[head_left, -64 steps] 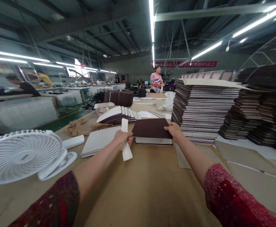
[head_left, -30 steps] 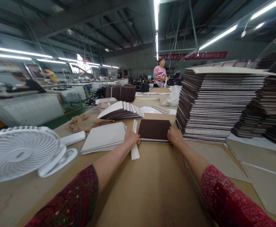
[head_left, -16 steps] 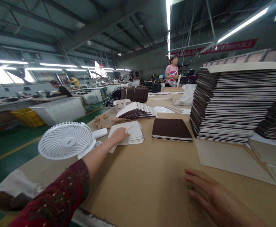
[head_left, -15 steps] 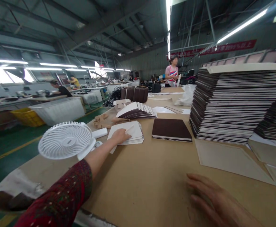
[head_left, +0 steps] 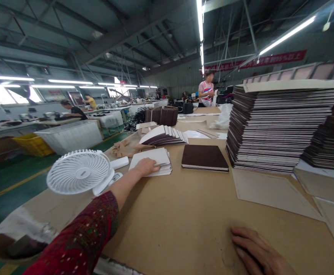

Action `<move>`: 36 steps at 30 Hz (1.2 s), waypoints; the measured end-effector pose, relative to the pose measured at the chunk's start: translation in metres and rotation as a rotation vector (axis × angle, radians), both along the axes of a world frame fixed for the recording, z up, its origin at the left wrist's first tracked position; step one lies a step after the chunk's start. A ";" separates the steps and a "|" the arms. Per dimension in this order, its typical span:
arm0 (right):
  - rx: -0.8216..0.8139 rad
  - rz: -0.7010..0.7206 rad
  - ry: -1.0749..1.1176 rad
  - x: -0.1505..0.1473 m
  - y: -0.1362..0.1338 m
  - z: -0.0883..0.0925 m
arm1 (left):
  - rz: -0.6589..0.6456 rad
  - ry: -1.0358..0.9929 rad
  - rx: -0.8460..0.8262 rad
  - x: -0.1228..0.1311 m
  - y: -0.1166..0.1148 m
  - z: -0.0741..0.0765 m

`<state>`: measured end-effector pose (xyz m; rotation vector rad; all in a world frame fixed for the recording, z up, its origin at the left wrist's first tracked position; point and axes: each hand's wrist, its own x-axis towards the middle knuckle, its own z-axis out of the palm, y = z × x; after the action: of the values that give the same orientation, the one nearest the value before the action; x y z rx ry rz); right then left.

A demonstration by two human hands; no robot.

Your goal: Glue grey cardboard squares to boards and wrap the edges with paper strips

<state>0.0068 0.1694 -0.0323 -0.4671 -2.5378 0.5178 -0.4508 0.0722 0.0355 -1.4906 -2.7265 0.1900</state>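
My left hand [head_left: 146, 167] reaches out to a small stack of white boards [head_left: 167, 169] and is closed on the near edge of the top white board [head_left: 151, 154]. That board appears slightly raised off the ones below. To the right of the stack lies a neat pile of dark brown panels [head_left: 204, 156] with pale edges. My right hand [head_left: 257, 248] rests low on the brown tabletop [head_left: 178, 214], fingers stretched out and nothing in them. Part of that hand is cut off by the bottom of the view.
A white fan [head_left: 79, 172] stands at the left. Behind the boards are fanned-out brown-and-white panels [head_left: 167, 135]. A tall stack of panels [head_left: 284, 130] rises at the right, with flat beige sheets [head_left: 273, 191] before it. A co-worker [head_left: 206, 91] stands at the far end.
My left hand has gone from lying over the white stack to gripping its top board. A thin pale strip by its fingers no longer shows. My right hand has settled lower on the table.
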 end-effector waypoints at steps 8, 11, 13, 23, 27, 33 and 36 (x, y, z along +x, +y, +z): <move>-0.087 -0.025 0.025 0.001 -0.002 0.009 | -0.005 0.194 -0.018 0.029 -0.010 0.032; -0.164 -0.136 0.183 0.010 -0.008 0.017 | -0.042 0.278 0.036 0.057 -0.014 0.062; -0.170 -0.226 0.334 0.021 -0.014 0.023 | -0.116 0.316 0.074 0.086 -0.018 0.078; -0.119 -0.580 0.293 0.096 -0.007 0.055 | -0.784 0.047 -0.084 0.330 -0.082 0.043; -0.030 -0.541 0.121 0.090 0.035 0.070 | -0.860 -0.147 -0.223 0.368 -0.080 0.015; 0.079 -0.480 -0.187 0.050 0.093 0.045 | -0.846 -0.372 -0.080 0.352 -0.073 0.026; 0.112 -0.496 -0.287 0.039 0.101 0.031 | -0.787 -0.509 0.082 0.323 -0.060 0.039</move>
<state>0.0459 0.2703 -0.0014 -1.1554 -2.5576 0.1284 -0.1274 0.0120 0.0748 -2.7122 -2.1224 -0.3611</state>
